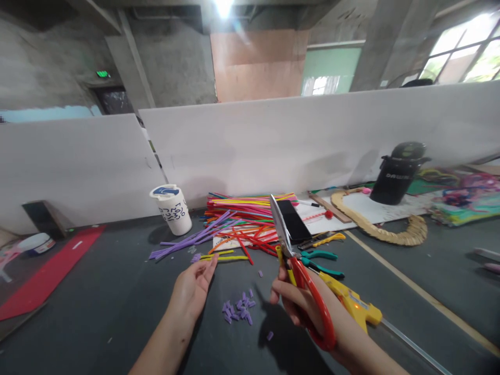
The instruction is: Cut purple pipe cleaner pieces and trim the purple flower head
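Note:
My right hand [300,299] is wrapped round the red handles of a pair of scissors [288,244], whose blades point up and away from me. A short yellow stem [291,275] shows between the fingers of that hand, beside the handles. My left hand [193,286] lies low over the dark table, fingers stretched toward two yellow pipe cleaners [234,258]; its fingertips reach their near end, and I cannot tell whether they touch. Small cut purple pieces [239,308] form a loose pile between my hands. Longer purple pipe cleaners [191,237] lie beyond my left hand.
Red and multicoloured pipe cleaners [242,208] are heaped at the back, next to a black phone [292,221]. Teal-handled pliers [322,263] and a yellow glue gun [351,302] lie right. A white cup [174,211] and black bottle [398,174] stand near the white partition [250,140].

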`<state>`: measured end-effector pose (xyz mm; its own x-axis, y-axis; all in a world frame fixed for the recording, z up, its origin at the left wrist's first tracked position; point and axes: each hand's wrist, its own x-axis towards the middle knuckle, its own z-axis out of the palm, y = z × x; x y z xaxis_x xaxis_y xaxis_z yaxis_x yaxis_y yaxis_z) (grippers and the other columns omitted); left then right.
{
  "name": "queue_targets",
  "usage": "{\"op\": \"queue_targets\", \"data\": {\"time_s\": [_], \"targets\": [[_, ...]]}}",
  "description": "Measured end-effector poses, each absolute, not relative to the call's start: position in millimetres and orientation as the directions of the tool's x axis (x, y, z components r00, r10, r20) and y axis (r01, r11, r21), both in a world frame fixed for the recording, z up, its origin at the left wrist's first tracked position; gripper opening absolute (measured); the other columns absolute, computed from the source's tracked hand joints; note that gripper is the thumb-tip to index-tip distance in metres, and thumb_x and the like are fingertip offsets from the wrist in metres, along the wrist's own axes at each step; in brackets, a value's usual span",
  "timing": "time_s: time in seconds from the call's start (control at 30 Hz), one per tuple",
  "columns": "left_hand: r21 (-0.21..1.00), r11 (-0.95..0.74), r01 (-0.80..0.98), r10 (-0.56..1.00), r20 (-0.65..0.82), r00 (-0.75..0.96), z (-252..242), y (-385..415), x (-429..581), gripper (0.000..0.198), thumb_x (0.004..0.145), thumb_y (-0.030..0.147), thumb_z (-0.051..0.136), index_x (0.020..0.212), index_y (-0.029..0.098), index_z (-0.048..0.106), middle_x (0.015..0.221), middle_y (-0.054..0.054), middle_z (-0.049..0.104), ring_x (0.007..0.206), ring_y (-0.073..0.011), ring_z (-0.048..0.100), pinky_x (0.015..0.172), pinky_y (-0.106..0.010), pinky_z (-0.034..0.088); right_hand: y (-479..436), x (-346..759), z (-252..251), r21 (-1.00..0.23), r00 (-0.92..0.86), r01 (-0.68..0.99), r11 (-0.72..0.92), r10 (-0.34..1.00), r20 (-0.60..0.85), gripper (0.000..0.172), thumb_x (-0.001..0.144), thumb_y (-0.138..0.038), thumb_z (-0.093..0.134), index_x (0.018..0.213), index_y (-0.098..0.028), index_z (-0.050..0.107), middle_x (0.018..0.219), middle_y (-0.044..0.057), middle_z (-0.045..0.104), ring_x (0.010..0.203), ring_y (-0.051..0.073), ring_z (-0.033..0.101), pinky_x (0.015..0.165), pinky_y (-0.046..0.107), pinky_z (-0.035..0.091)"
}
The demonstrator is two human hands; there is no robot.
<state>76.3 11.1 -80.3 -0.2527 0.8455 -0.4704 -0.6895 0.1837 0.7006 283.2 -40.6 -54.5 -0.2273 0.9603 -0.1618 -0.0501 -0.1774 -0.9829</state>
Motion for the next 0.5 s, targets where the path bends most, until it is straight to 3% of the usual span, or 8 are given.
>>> {"op": "queue_targets", "data": {"time_s": [0.1,0.23,0.33,0.4,0.5], "targets": [[0.718,0.283,-0.636,0.863,-0.480,-0.158,-73.9,8.8,75.7,0.014,0.074,-0.004,0.040,0.074,0.005,0.051,0.075,-0.020,0.064,0.072,-0.0200,0.067,0.066,-0.024,0.055,-41.2,283.7,-51.5,-0.985,-0.217,-0.063,-0.162,0.965,-0.145,0.018,0.075,-0.032,0.054,0.080,-0.020,0.041,0.064,-0.003,0.061,0.033,0.004,0.037,0.033,0.016,0.022],[0.774,0.383,-0.505,0.877,-0.476,-0.064,-69.0,7.0,71.5,0.010,0.073,0.000,0.044,0.076,0.003,0.054,0.082,-0.023,0.065,0.070,-0.0189,0.066,0.063,-0.024,0.054,-39.9,284.9,-50.2,-0.983,-0.182,-0.064,-0.170,0.971,-0.156,0.020,0.072,-0.033,0.056,0.079,-0.020,0.042,0.061,-0.004,0.060,0.033,0.003,0.037,0.032,0.016,0.023],[0.859,0.385,-0.338,0.904,-0.425,-0.052,-69.7,4.8,68.9,0.008,0.071,0.007,0.053,0.078,0.008,0.056,0.078,-0.014,0.067,0.061,-0.0163,0.065,0.051,-0.022,0.052,-37.2,286.4,-52.6,-0.981,-0.159,-0.097,-0.167,0.976,-0.150,0.023,0.071,-0.034,0.057,0.080,-0.021,0.041,0.061,-0.004,0.060,0.032,0.004,0.036,0.031,0.016,0.023],[0.908,0.366,-0.205,0.923,-0.382,-0.041,-71.9,2.7,72.1,0.013,0.066,0.009,0.060,0.078,0.012,0.057,0.066,-0.004,0.064,0.048,-0.0122,0.058,0.039,-0.019,0.044,-35.2,287.6,-54.7,-0.982,-0.161,-0.098,-0.164,0.976,-0.147,0.023,0.071,-0.034,0.057,0.080,-0.020,0.040,0.061,-0.003,0.061,0.032,0.004,0.036,0.031,0.015,0.023],[0.966,0.173,0.193,0.974,-0.196,0.109,-75.7,1.2,88.3,0.008,0.065,0.011,0.059,0.072,0.015,0.060,0.057,0.002,0.056,0.044,-0.0097,0.050,0.041,-0.019,0.038,-33.2,289.3,-55.9,-0.985,-0.159,-0.078,-0.155,0.977,-0.142,0.022,0.072,-0.034,0.057,0.079,-0.020,0.041,0.061,-0.003,0.061,0.032,0.003,0.035,0.031,0.015,0.023]]}}
